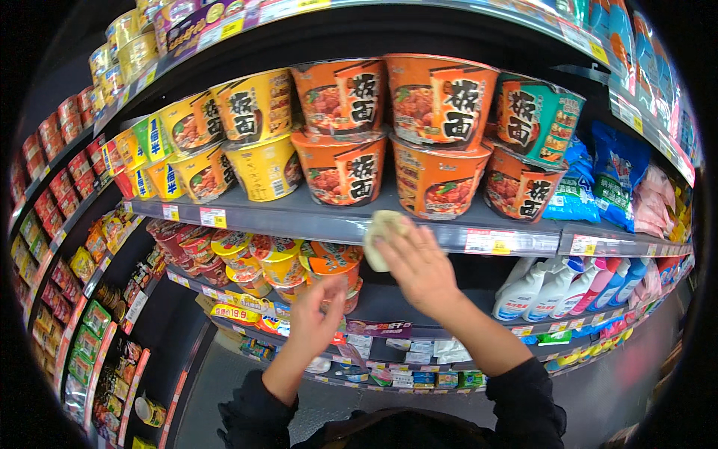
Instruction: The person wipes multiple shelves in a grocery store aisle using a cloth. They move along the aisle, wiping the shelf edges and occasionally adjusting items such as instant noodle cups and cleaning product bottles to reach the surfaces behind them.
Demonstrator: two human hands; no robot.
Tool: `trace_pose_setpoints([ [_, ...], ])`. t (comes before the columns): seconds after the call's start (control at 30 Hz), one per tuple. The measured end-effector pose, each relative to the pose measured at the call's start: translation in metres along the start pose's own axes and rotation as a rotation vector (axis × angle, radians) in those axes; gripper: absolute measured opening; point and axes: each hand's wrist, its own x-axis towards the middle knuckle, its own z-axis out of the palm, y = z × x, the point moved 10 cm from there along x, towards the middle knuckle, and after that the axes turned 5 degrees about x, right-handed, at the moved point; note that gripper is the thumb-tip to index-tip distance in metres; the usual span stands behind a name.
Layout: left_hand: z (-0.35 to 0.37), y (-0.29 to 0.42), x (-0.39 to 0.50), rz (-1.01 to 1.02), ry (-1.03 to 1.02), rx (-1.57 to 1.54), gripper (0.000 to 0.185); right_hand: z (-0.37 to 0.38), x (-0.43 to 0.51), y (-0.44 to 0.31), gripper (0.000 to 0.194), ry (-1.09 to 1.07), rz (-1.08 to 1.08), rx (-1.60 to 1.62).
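Note:
A pale, folded cloth (pixel 374 250) lies against the clear price-label rail (pixel 314 228) on the front of a grey shelf. The fingers of my right hand (pixel 424 269) are flat over the cloth and hold it there. My left hand (pixel 318 314) is lower and to the left, slightly blurred, with thumb and fingers apart and nothing visible in it. Behind that hand are instant noodle bowls (pixel 280 266) on the shelf below. Directly above the cloth stand orange noodle tubs (pixel 339 168), stacked two high. Yellow noodle tubs (pixel 263 168) stand to their left.
Blue bags (pixel 614 174) sit right of the tubs. White spray bottles (pixel 519 289) line the lower right shelf. An upper shelf edge (pixel 359 10) curves overhead. Side shelving (pixel 84 306) with packaged food runs along the left. Grey floor (pixel 224 359) shows below.

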Motion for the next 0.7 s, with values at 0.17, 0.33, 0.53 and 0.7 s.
trace_pose_setpoints([
  [0.17, -0.060, 0.024, 0.062, 0.142, 0.227, 0.206, 0.039, -0.054, -0.020, 0.015, 0.042, 0.189, 0.139, -0.229],
  [0.33, -0.062, 0.063, 0.104, 0.396, 0.313, 0.354, 0.055, -0.055, 0.028, -0.010, 0.041, 0.324, 0.037, -0.192],
  [0.53, -0.046, 0.062, 0.133, 0.313, 0.286, 0.435, 0.079, 0.001, 0.096, -0.006, 0.042, -0.141, 0.074, -0.414],
  [0.7, -0.045, 0.059, 0.146, 0.325, 0.255, 0.431, 0.086, 0.009, 0.097, 0.012, 0.035, -0.272, 0.100, -0.028],
])
